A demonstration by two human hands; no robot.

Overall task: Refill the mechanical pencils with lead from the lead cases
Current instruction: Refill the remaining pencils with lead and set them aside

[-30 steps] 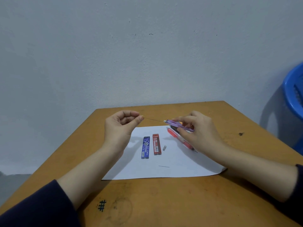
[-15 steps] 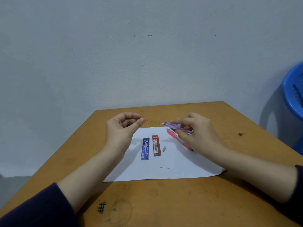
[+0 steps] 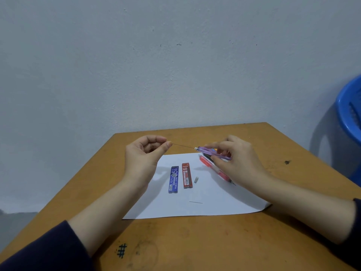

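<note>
Right now the lead (image 3: 182,146), a thin dark line, hangs in the air above the far edge of the paper sheet (image 3: 214,208). Its left end is pinched between thumb and forefinger of the left hand (image 3: 144,155). Its right end meets the open back end of the purple pencil (image 3: 213,152), which the right hand (image 3: 240,161) grips by the barrel with curled fingers.

Lead and pencil lie almost on one line, running left to right and dipping slightly rightward. The feed likely depends on holding that axis true while the left hand pushes, and a sideways slip could snap the lead.

A red pencil (image 3: 213,167) lies partly under the right hand. Near the sheet's middle sit the blue lead case (image 3: 173,179), the red lead case (image 3: 187,176) and a small eraser cap (image 3: 196,179), with a loose lead (image 3: 195,202) toward the near edge. The sheet rests on the table (image 3: 195,241).
</note>
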